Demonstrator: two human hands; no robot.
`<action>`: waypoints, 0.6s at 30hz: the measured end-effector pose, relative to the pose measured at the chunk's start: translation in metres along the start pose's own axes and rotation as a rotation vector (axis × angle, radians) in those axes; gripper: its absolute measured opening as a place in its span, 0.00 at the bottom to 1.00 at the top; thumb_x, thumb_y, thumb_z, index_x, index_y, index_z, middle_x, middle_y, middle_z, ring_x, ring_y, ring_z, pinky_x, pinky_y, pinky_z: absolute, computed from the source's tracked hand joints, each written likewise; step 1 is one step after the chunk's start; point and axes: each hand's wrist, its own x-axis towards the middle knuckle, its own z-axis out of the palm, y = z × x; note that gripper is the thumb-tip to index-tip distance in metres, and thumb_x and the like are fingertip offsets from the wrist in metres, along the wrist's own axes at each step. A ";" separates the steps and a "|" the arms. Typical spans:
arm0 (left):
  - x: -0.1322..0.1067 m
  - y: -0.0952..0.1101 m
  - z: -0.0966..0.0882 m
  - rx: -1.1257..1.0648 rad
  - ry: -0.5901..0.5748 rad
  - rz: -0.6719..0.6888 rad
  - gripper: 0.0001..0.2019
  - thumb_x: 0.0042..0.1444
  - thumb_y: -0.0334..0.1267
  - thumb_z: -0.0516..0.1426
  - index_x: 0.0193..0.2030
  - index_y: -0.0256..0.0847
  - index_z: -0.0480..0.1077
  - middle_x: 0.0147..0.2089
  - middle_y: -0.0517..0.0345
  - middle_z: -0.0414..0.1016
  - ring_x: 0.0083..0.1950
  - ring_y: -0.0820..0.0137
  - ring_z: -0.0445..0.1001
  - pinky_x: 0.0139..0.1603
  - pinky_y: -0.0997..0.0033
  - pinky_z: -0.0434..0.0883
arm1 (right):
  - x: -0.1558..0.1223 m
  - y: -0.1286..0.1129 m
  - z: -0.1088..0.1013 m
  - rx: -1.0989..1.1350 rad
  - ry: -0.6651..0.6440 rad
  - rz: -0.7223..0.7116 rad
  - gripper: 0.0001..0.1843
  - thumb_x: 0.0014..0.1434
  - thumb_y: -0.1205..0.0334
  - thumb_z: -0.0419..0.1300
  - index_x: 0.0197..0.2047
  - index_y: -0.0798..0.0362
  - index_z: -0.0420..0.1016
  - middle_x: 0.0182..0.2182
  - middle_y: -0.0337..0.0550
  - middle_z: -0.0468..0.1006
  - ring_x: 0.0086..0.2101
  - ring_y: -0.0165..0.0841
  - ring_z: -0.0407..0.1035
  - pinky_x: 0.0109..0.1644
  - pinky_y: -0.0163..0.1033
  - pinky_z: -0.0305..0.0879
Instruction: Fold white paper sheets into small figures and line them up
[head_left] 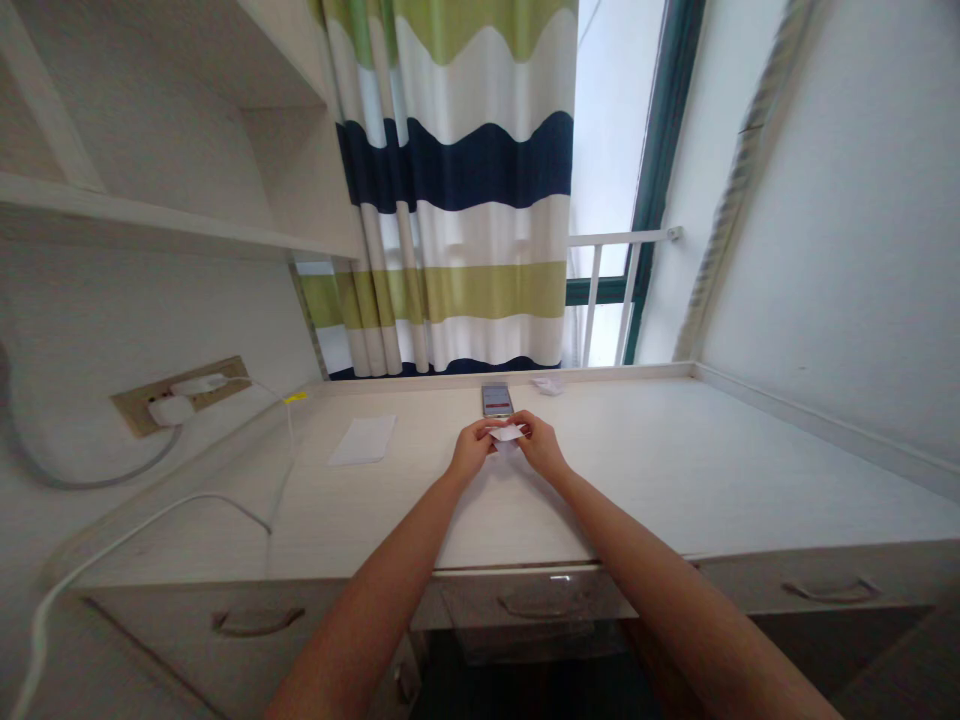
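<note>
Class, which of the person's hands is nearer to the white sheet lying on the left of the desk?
The left. The left hand is right of the white sheet, not touching it; the right hand is farther right, across the small paper both hands hold.

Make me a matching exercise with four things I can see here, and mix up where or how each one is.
1. phone
2. paper sheet
3. curtain
4. small white paper

A. striped green, navy and white
B. face up, screen lit
C. held between left hand and right hand
D. flat on the desk, left of both hands

Pairs: 1-B, 2-D, 3-A, 4-C
</note>
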 end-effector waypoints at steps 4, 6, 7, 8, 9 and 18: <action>0.001 0.005 -0.003 -0.108 0.059 0.022 0.09 0.37 0.30 0.56 0.30 0.35 0.70 0.32 0.56 0.74 0.32 0.71 0.71 0.37 0.69 0.68 | 0.004 0.000 -0.001 -0.009 0.025 -0.021 0.12 0.44 0.64 0.55 0.35 0.52 0.71 0.30 0.40 0.66 0.26 0.26 0.61 0.27 0.33 0.61; 0.003 0.007 -0.005 -0.124 0.093 0.026 0.10 0.36 0.30 0.57 0.30 0.35 0.71 0.32 0.55 0.74 0.33 0.71 0.71 0.38 0.68 0.68 | 0.008 -0.002 -0.002 0.022 0.015 0.002 0.14 0.43 0.64 0.56 0.36 0.51 0.72 0.28 0.39 0.64 0.24 0.25 0.60 0.27 0.33 0.61; 0.005 0.009 -0.006 -0.124 0.101 0.024 0.11 0.36 0.30 0.57 0.31 0.34 0.71 0.32 0.54 0.74 0.34 0.71 0.71 0.39 0.68 0.68 | 0.010 -0.003 -0.003 0.069 0.001 0.036 0.14 0.43 0.64 0.55 0.37 0.51 0.72 0.27 0.38 0.64 0.23 0.24 0.59 0.26 0.33 0.61; 0.007 0.010 -0.007 -0.122 0.100 0.021 0.11 0.36 0.31 0.57 0.31 0.34 0.72 0.33 0.54 0.74 0.34 0.70 0.71 0.39 0.68 0.68 | 0.012 -0.004 -0.003 0.132 -0.014 0.078 0.15 0.43 0.64 0.55 0.38 0.51 0.71 0.27 0.38 0.64 0.22 0.24 0.59 0.26 0.33 0.61; 0.008 0.012 -0.007 -0.123 0.087 0.014 0.12 0.36 0.31 0.58 0.32 0.34 0.72 0.34 0.53 0.74 0.35 0.70 0.71 0.40 0.68 0.68 | 0.014 -0.005 -0.004 0.203 -0.027 0.124 0.16 0.43 0.65 0.54 0.38 0.52 0.71 0.28 0.38 0.65 0.21 0.23 0.60 0.26 0.33 0.61; 0.030 0.020 -0.002 0.031 0.114 -0.011 0.11 0.37 0.33 0.59 0.31 0.33 0.70 0.34 0.54 0.72 0.30 0.74 0.69 0.34 0.71 0.68 | 0.032 -0.007 -0.012 0.611 -0.092 0.298 0.16 0.40 0.66 0.56 0.36 0.54 0.73 0.34 0.41 0.74 0.32 0.31 0.67 0.39 0.40 0.64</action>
